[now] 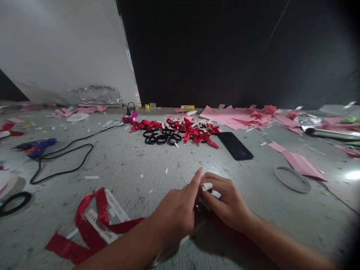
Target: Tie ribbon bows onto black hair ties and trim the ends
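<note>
My left hand (176, 212) and my right hand (226, 202) meet low in the middle of the grey table (126, 161). Both are closed around a small white strip (206, 186) pinched between their fingertips; something dark lies under them, mostly hidden. A loose red ribbon (90, 225) with white printed labels lies just left of my left forearm. Farther back sit a pile of red bows (194, 131) and several black hair ties (163, 138).
A black phone (234, 145) lies right of the bows. Pink paper sheets (233, 116) and scraps cover the far right. A blue glue gun (36, 147) with a black cord (67, 157) is at left. A grey ring (292, 179) lies at right.
</note>
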Demonstrator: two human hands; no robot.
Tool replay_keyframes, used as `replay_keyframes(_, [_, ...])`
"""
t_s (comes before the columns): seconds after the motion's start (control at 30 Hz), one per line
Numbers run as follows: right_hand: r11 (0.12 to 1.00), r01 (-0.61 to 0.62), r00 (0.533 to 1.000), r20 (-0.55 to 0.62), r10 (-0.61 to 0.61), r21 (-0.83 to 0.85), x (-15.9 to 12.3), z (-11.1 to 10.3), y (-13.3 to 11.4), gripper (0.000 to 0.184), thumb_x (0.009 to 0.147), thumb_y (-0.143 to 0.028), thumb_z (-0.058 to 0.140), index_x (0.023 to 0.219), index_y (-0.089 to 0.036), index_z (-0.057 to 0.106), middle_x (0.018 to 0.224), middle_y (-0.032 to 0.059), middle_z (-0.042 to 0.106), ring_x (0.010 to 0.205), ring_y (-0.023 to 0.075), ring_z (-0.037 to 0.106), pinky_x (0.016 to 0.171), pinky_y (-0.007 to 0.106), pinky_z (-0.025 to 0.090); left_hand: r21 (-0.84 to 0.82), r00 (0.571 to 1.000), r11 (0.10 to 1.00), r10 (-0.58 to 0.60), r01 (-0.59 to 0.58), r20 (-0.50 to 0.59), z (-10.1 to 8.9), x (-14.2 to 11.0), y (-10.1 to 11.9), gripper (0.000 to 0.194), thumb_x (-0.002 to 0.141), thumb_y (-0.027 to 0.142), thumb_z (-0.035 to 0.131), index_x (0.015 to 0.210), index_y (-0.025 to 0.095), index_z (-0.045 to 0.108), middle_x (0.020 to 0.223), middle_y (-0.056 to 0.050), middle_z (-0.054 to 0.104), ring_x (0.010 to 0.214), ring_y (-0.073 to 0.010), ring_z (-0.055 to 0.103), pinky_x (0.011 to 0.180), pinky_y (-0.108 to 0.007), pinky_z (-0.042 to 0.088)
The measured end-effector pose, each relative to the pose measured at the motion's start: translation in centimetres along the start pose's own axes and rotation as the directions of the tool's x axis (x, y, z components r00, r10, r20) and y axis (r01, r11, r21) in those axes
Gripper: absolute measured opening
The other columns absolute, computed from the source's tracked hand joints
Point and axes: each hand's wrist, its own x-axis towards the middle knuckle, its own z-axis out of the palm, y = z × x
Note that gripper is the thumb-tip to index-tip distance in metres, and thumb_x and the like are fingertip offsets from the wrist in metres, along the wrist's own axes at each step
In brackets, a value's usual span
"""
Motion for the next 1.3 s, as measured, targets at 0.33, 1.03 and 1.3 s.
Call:
replay_keyframes(0.33, [0.997, -0.071, 0.997, -0.023, 0.071, 0.019, 0.02, 0.29, 0.23, 0.026, 0.098, -0.026, 0.044, 0.077, -0.018, 0.057, 0.075, 0.0016, 0.058, 0.068, 0.0123, 0.054, 0.065, 0.027, 0.042, 0.184, 0.996, 0.983, 0.021, -0.005, -0.084, 0.77, 0.1, -0.84, 0.071, 0.087, 0.008, 0.039, 0.151, 0.014, 0.009, 0.118, -0.021, 0.066, 0.09, -0.0307, 0.07, 0.07, -0.044, 0.057])
replay_keyframes(1.03, [0.914, -0.345, 0.938, 0.067, 0.339, 0.214, 0.21, 0.1, 0.18, 0.015, 0.088, -0.029, 0.061, 0.08, -0.017, 0.063, 0.075, 0.0031, 0.067, 0.068, 0.0153, 0.063, 0.063, 0.027, 0.048, 0.184, 0.991, 0.983, 0.012, 0.013, -0.134, 0.21, 0.07, -0.87, 0.055, 0.093, 0.015, 0.035, 0.147, 0.018, 0.026, 0.113, -0.015, 0.07, 0.088, -0.0243, 0.071, 0.073, -0.039, 0.058])
replay_keyframes(1.3, [0.917, -0.287, 0.958, 0.064, 0.281, 0.276, 0.23, -0.02, 0.12, 0.012, 0.088, -0.025, 0.059, 0.08, -0.016, 0.063, 0.075, 0.0025, 0.065, 0.068, 0.014, 0.061, 0.063, 0.026, 0.048, 0.089, 0.989, 0.995, 0.057, -0.045, -0.139, 0.17, -0.09, -0.82, 0.056, 0.091, 0.012, 0.035, 0.146, 0.018, 0.028, 0.127, -0.015, 0.063, 0.103, -0.0262, 0.068, 0.082, -0.045, 0.058])
